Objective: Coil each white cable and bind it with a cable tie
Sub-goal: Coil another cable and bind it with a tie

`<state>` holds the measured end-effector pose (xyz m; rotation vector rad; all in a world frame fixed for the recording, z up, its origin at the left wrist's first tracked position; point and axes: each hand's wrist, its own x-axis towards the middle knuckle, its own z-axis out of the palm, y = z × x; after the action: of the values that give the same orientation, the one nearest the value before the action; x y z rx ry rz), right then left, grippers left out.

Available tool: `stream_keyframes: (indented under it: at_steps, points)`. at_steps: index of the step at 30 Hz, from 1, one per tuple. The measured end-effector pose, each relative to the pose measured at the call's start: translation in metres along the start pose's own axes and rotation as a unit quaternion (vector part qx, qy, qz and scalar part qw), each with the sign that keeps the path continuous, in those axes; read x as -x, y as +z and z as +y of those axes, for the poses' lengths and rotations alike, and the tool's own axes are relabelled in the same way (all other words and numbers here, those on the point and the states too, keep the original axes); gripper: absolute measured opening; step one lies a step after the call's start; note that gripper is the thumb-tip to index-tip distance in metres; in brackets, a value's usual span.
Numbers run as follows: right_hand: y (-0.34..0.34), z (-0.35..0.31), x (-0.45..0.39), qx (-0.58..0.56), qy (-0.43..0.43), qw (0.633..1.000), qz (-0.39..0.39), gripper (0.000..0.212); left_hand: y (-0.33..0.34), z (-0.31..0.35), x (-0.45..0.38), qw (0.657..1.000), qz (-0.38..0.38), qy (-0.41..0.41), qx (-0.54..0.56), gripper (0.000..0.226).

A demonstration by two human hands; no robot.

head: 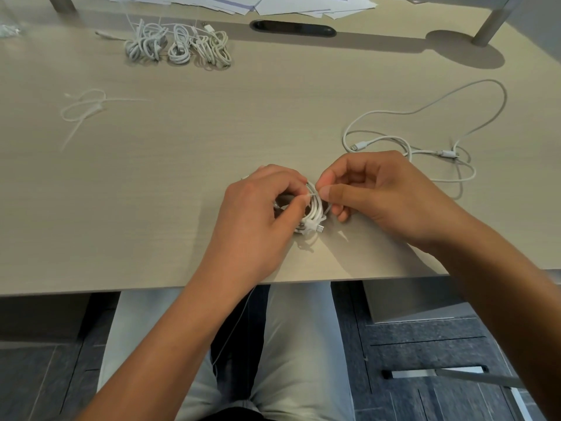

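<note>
White cable (314, 208), wound into a tight coil, sits between your two hands near the front edge of the bench (182, 177), with its connector ends sticking out at the near side. Your left hand (261, 205) curls around the coil's left side, thumb and forefinger pinching it where a thin cable tie (312, 194) crosses the strands. Your right hand (379, 189) pinches the tie's other end just beside the coil, remaining fingers folded in. To your right, well apart from the coil, a loose cable (425, 141) sprawls in open loops. At the far left side of the bench, a row of bundled cables (179, 45) lies side by side. Spare cable ties (82, 107) lie on the left, partly looped. Papers (243, 3) spread along the far edge.
</note>
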<state>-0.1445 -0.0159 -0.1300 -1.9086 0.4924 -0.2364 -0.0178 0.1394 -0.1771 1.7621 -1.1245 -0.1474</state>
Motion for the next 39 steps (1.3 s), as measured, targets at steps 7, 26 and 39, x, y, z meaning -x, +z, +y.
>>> stream_keyframes:
  at_steps: [7, 26, 39]
  points:
    - [-0.0015, -0.0002, -0.0008, 0.006, 0.003, 1.000, -0.010, 0.006, -0.0003, 0.0006, -0.0001, 1.000, 0.002, -0.004, 0.003, 0.009]
    - [-0.0004, -0.0018, -0.0036, 0.010, 0.008, 0.999, -0.033, 0.006, 0.0000, 0.0001, -0.0004, 1.000, -0.007, 0.001, -0.006, 0.008]
    - [0.0011, -0.0012, -0.0016, -0.043, 0.032, 0.998, 0.011, 0.009, -0.0007, 0.0031, -0.0003, 1.000, -0.001, -0.028, 0.013, 0.007]
